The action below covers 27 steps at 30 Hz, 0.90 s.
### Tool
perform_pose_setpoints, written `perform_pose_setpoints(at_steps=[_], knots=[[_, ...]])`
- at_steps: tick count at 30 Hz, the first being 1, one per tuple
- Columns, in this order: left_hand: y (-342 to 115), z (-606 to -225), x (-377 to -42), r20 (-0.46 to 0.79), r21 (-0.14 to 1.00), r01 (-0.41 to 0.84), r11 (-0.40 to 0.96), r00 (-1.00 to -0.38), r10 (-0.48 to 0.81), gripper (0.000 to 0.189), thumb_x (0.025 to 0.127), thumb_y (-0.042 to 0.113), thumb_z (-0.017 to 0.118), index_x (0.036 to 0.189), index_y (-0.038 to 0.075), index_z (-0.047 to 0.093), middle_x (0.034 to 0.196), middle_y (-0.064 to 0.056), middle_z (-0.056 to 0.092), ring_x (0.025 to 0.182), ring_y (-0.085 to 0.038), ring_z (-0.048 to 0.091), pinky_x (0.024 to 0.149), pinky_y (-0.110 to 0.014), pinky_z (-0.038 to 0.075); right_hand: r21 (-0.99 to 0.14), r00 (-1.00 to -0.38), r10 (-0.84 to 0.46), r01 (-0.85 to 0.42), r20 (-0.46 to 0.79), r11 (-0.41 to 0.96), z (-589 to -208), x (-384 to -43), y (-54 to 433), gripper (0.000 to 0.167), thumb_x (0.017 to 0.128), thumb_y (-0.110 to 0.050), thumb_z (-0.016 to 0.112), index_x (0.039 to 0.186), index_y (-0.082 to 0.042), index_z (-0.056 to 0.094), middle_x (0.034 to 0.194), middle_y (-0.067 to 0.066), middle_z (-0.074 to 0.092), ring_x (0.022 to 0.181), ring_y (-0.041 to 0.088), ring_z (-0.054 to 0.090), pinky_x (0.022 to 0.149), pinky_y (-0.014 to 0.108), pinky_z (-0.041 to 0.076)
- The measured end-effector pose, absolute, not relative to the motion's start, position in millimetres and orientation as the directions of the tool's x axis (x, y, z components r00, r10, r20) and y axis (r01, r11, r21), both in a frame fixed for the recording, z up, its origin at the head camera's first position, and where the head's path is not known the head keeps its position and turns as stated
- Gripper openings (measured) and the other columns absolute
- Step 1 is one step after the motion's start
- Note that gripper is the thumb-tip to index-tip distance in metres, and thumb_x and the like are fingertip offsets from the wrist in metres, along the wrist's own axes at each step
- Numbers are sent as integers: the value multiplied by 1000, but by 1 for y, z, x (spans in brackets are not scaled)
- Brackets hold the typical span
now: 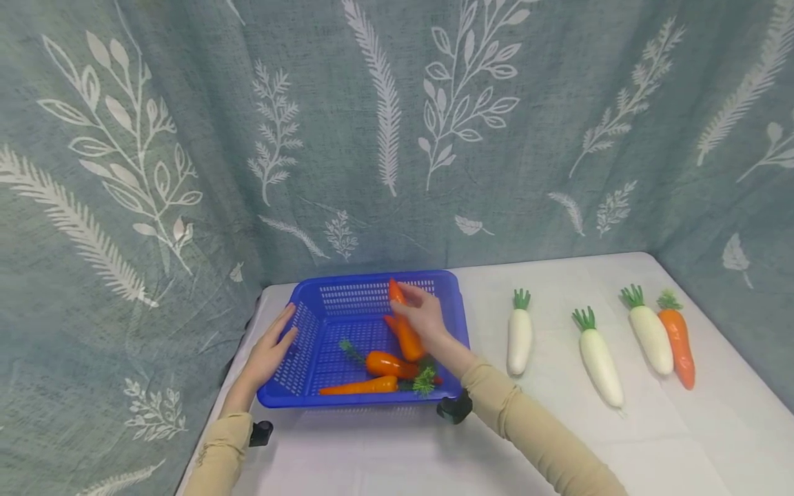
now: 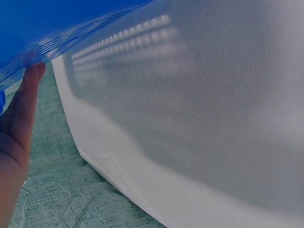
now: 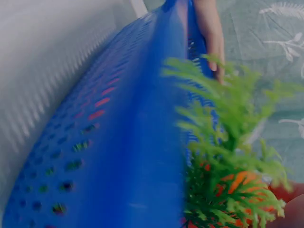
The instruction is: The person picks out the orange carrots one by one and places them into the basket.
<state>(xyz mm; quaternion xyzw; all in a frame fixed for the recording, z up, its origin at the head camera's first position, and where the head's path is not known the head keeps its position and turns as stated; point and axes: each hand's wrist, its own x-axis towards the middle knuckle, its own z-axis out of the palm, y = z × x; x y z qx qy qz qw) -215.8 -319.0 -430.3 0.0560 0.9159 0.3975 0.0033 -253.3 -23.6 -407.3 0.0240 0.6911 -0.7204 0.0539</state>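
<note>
A blue plastic basket (image 1: 464,324) with slotted walls holds several orange carrots with leafy green tops. Inside it, my right hand (image 1: 423,313) pinches a carrot (image 1: 408,341) near its narrow end, which points up and away. Two more carrots lie near the front wall, one plump (image 1: 384,364) and one slim (image 1: 362,387). On the left side, straight fingers of my left hand (image 1: 269,351) rest against the basket's rim; the left wrist view shows the fingertips (image 2: 31,76) at its outer edge. Feathery carrot greens (image 3: 228,118) partly hide the right hand in the right wrist view.
On the white table (image 1: 657,441), right of the basket, lie three white radishes, the nearest one (image 1: 520,341) beside the basket, another (image 1: 600,368) in the middle and the third (image 1: 651,339) against a carrot (image 1: 679,348). A patterned green curtain (image 1: 372,138) stands behind.
</note>
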Motion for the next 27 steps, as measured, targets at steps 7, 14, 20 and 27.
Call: perform_pose_setpoints(at_steps=[7, 14, 20, 27], knots=[[-317, -431, -217, 35, 739, 97, 667, -994, 105, 53, 103, 22, 39, 150, 2, 24, 158, -17, 17, 145, -41, 14, 117, -57, 13, -992, -992, -20, 123, -122, -40, -422, -251, -32, 42, 87, -3, 64, 128, -1, 58, 131, 20, 57, 122, 34, 54, 101, 41, 48], [-318, -432, -219, 37, 734, 98, 672, -994, 104, 52, 103, 21, 39, 150, 3, 24, 158, -17, 18, 145, -40, 14, 117, -56, 13, -992, -992, -11, 125, -125, -32, -435, -250, -41, 41, 85, -2, 66, 126, 0, 60, 128, 22, 59, 116, 35, 57, 95, 39, 52], [-318, -433, -218, 31, 738, 89, 668, -995, 98, 52, 103, 20, 39, 150, 3, 24, 158, -17, 18, 145, -41, 14, 117, -57, 14, -990, -989, -45, 140, -139, -13, -440, -246, -46, 41, 86, -1, 65, 126, 0, 59, 127, 23, 60, 114, 35, 58, 94, 39, 53], [-321, -434, -217, 38, 740, 93, 666, -995, 98, 52, 102, 19, 39, 149, 1, 25, 158, -18, 18, 145, -41, 14, 117, -57, 13, -988, -977, -144, 152, -154, 26, -444, -241, -50, 42, 86, -4, 65, 128, -3, 59, 124, 21, 61, 107, 31, 60, 93, 40, 53]])
